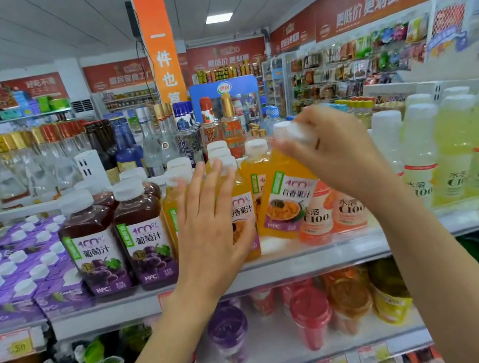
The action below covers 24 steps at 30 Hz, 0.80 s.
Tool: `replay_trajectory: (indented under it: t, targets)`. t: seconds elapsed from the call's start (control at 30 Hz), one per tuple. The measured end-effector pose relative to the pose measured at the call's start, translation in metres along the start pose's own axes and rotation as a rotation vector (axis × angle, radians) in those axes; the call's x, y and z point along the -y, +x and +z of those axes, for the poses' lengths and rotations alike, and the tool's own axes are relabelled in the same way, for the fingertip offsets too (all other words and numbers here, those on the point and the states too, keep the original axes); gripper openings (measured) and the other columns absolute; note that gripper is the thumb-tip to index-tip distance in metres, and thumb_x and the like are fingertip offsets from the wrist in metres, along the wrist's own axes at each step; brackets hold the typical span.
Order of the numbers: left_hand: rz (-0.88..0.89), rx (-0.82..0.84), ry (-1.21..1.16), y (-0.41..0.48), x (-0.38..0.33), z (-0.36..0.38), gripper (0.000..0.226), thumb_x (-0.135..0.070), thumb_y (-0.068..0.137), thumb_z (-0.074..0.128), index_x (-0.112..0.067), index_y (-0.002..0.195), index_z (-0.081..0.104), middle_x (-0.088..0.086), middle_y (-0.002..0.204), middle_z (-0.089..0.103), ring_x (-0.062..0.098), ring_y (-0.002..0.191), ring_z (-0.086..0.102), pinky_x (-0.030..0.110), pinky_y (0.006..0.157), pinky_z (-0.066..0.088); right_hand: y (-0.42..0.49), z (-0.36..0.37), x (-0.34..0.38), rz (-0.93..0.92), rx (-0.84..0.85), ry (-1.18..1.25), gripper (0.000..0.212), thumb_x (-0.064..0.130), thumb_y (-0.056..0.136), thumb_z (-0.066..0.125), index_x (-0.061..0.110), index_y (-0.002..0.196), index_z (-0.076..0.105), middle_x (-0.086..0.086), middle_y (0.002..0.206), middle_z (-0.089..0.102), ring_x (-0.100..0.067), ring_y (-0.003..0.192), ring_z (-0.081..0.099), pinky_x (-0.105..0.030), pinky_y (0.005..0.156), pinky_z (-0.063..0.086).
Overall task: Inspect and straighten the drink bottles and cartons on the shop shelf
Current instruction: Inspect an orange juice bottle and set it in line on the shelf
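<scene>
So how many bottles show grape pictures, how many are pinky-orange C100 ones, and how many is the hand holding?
Dark purple plastic grape-juice bottles showing grape labels: 2
Pink-orange plastic C100 bottles: 2
Tilted orange plastic juice bottle gripped by right hand: 1
Total: 5

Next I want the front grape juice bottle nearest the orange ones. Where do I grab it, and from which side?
Grip the grape juice bottle by its white cap and neck, coming from above on the aisle side. Neighbouring bottles crowd both flanks, so only top and front look free.
</scene>
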State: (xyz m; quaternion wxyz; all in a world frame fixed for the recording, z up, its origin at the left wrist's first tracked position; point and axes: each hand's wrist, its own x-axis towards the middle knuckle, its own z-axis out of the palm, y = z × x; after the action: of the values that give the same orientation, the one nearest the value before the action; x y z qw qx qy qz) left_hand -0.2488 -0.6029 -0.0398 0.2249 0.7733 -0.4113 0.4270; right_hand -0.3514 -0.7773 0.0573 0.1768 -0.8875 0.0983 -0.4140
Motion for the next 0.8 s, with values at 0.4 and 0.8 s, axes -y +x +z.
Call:
replay_trajectory:
  t: [0.4, 0.8]
  targets:
    - [-0.463, 0.364, -0.938, -0.069, -0.042, -0.013, 0.058, -0.060, 0.074, 0.076, -0.045, 0.126, 0.056, -0.015, 0.119, 0.062, -0.003, 0.104, 0.061, 0.010, 0.079, 0.048, -0.084, 0.003, -0.029, 0.224, -0.059, 0.582, 0.026, 0.042, 0.091, 0.067, 0.017, 0.091, 0.066, 0.008, 0.071, 0.059, -0.005, 0.060, 0.053, -0.023, 0.053, 0.042]
    - [-0.811, 0.632, -1.168, -0.136, -0.024, -0.033, 0.034, -0.032, 0.084, 0.065, -0.020, 0.115, 0.069, 0.001, 0.107, 0.076, 0.021, 0.103, 0.071, 0.035, 0.093, 0.055, -0.179, 0.024, -0.078, 0.377, 0.486, 0.861, 0.029, 0.021, 0.092, 0.061, 0.007, 0.117, 0.065, -0.011, 0.102, 0.074, -0.024, 0.089, 0.070, -0.031, 0.078, 0.054]
